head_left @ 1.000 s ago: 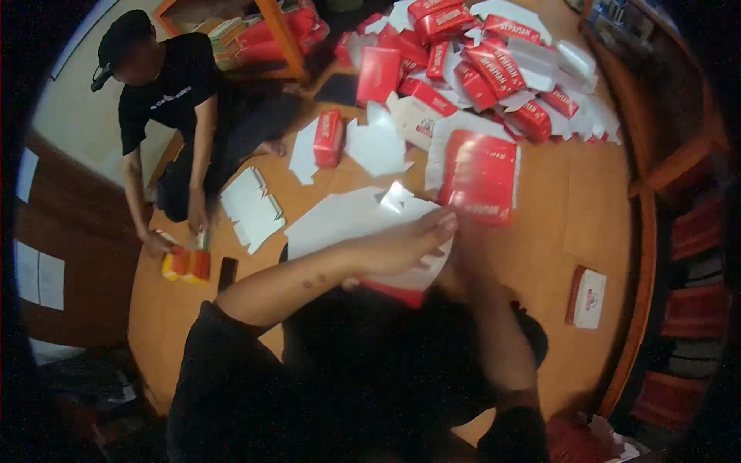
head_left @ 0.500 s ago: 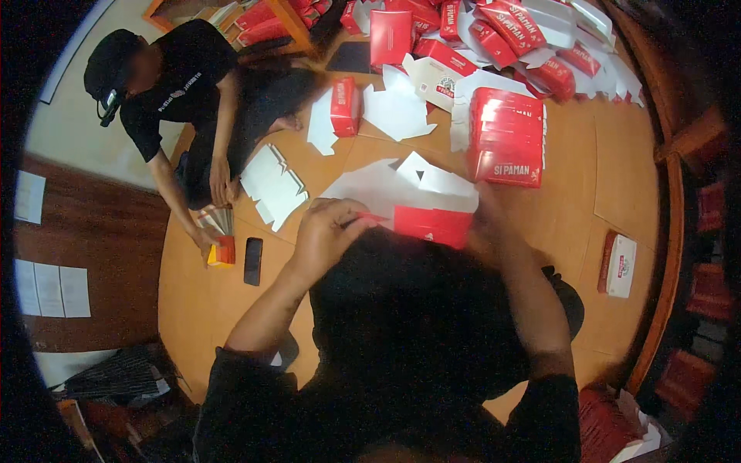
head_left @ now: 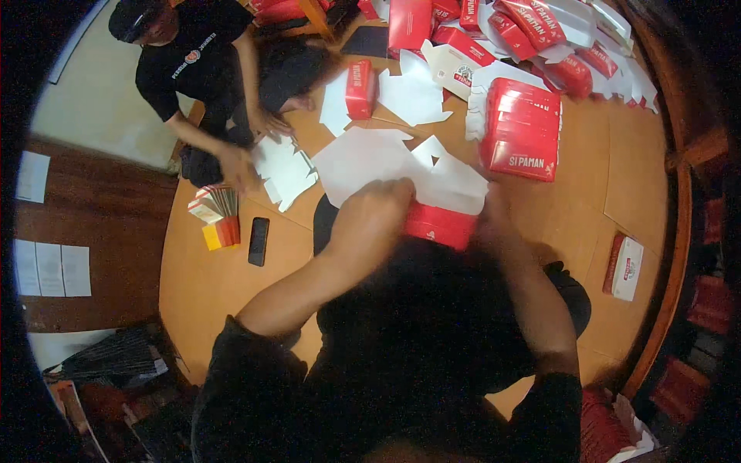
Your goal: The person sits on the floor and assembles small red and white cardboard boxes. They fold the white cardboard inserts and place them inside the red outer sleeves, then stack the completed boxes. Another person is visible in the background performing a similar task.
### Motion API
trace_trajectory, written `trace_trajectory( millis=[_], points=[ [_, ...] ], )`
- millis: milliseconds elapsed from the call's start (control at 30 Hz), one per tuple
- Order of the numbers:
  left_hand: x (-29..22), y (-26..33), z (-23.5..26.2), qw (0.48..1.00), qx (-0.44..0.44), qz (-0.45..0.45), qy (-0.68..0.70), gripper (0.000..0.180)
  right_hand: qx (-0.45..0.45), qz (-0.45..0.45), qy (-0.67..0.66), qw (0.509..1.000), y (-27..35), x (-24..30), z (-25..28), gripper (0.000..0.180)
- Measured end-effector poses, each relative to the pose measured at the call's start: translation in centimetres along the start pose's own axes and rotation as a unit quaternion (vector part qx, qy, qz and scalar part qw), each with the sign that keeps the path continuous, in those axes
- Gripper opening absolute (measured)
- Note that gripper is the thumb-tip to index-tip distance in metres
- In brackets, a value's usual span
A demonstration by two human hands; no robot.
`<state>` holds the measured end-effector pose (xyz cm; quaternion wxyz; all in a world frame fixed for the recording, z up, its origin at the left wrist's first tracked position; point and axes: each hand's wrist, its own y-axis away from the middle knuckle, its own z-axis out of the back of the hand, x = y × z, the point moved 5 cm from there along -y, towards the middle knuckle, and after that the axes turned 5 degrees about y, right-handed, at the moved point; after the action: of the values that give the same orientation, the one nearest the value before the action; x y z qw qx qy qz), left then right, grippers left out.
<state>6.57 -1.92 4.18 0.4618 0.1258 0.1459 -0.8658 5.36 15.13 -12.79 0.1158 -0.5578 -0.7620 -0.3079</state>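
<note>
Above my lap I hold a partly folded red and white cardboard box [head_left: 440, 222], its white inner side and flaps facing up. My left hand [head_left: 374, 210] is closed at the box's left end, fingers curled by the fold where white board meets the red wall. At the right end, my right hand [head_left: 498, 222] grips the box; it is dim and blurred, with its fingers mostly hidden. Just beyond lies a stack of flattened red cartons [head_left: 521, 127]. Left of that, a folded red box [head_left: 360, 90] rests on white unfolded board [head_left: 414, 94].
A heap of red boxes [head_left: 532, 27] fills the far right. At left a co-worker [head_left: 204, 69] reaches over white card blanks [head_left: 284, 168], near fanned cards [head_left: 219, 212] and a phone [head_left: 259, 241]. A white-and-red box [head_left: 624, 268] lies on the right.
My left hand has moved right and inward along the box, and the white flap now spreads out behind it. The co-worker's hand has left the fanned cards and moved toward the white blanks.
</note>
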Motion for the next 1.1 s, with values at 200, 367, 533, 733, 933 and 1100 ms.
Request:
trace_trajectory(
  millis=[200, 367, 533, 733, 933, 1100],
  points=[
    [-0.4, 0.4, -2.5, 0.994, 0.073, -0.035, 0.075, 0.010, -0.033, 0.116, 0.178, 0.977, -3.2, -1.3, 5.7, 0.040],
    [0.3, 0.7, -3.9, 0.991, 0.051, -0.038, 0.114, 0.026, -0.073, 0.108, 0.104, 0.986, -2.5, -0.6, 4.5, 0.045],
    [0.7, 1.7, -3.7, 0.988, -0.059, 0.067, 0.127, 0.076, -0.054, 0.052, 0.088, 0.993, 0.1, 0.4, 0.9, 0.054],
    [2.6, 1.9, -3.6, 0.991, -0.025, 0.062, 0.113, 0.077, -0.149, 0.028, 0.151, 0.977, 4.8, 0.2, -2.6, 0.054],
    [10.6, 1.0, -0.6, 0.940, -0.019, 0.014, 0.341, 0.046, -0.176, 0.044, 0.098, 0.978, 6.0, 4.9, -8.0, 0.050],
    [13.0, 1.9, -1.2, 0.960, 0.053, -0.001, 0.275, 0.038, -0.135, 0.280, 0.386, 0.868, 3.3, 6.3, -2.1, 0.045]
  ],
)
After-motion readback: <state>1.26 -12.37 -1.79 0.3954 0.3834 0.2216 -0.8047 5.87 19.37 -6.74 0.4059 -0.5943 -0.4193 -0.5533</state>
